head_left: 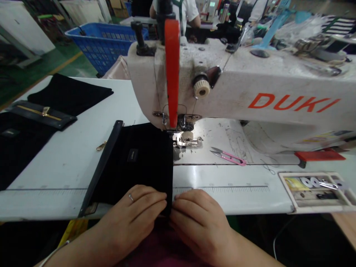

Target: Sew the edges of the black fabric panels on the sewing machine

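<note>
A black fabric pouch piece with a small label lies on the white table, its far right corner at the presser foot of a white sewing machine. My left hand, a ring on one finger, rests curled on the near edge of the fabric. My right hand meets it, fingers bent, pinching the fabric's near right corner at the table's front edge.
Pink thread snips lie right of the needle plate. A tray of small parts sits at the right. Black zippered pieces are stacked at the left. A blue crate and another person stand behind the machine.
</note>
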`<action>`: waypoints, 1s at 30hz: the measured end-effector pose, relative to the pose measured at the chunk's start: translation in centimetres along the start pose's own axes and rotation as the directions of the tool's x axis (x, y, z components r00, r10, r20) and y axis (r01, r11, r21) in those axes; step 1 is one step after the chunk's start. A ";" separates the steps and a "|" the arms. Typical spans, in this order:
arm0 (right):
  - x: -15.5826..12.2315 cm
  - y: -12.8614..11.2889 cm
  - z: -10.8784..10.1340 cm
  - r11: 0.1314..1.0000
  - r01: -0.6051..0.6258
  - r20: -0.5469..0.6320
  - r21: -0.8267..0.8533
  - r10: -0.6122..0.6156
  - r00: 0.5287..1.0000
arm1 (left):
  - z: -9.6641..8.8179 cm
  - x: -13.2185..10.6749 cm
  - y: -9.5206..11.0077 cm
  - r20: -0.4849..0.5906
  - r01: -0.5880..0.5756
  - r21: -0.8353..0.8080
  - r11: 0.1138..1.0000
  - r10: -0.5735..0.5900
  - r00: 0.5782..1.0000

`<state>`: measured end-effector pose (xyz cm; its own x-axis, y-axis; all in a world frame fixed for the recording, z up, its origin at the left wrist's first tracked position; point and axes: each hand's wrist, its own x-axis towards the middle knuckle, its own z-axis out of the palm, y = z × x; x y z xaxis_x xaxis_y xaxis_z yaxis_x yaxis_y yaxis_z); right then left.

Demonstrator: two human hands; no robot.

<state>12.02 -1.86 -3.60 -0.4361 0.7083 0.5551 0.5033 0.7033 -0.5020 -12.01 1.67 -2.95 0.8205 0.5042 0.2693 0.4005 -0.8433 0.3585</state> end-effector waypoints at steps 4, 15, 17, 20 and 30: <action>0.0 0.0 0.2 1.000 -0.010 0.016 -0.012 0.010 1.000 | -0.4 0.2 0.1 -0.077 0.063 0.014 0.998 -0.062 0.995; 0.2 0.1 0.5 1.000 0.015 0.015 -0.027 -0.014 1.000 | 0.2 -0.8 -0.9 0.032 -0.055 0.003 0.998 0.055 0.998; 0.1 0.2 0.4 1.000 0.012 0.030 -0.023 -0.011 0.999 | 0.3 -0.6 -0.9 0.034 -0.055 -0.013 0.998 0.055 0.998; -0.2 0.2 0.2 1.000 0.011 0.049 -0.010 -0.010 0.999 | 0.3 0.1 -0.9 -0.042 -0.074 -0.082 0.994 0.071 0.997; -0.5 0.5 -0.5 1.000 0.015 0.083 -0.012 -0.014 0.996 | 0.0 0.8 -1.2 -0.101 -0.021 -0.221 0.975 -0.002 0.995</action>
<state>12.85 -1.90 -3.85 -0.5037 0.7010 0.5049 0.5056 0.7131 -0.4857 -11.85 3.09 -3.21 0.7747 0.5218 0.3573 0.2832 -0.7915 0.5416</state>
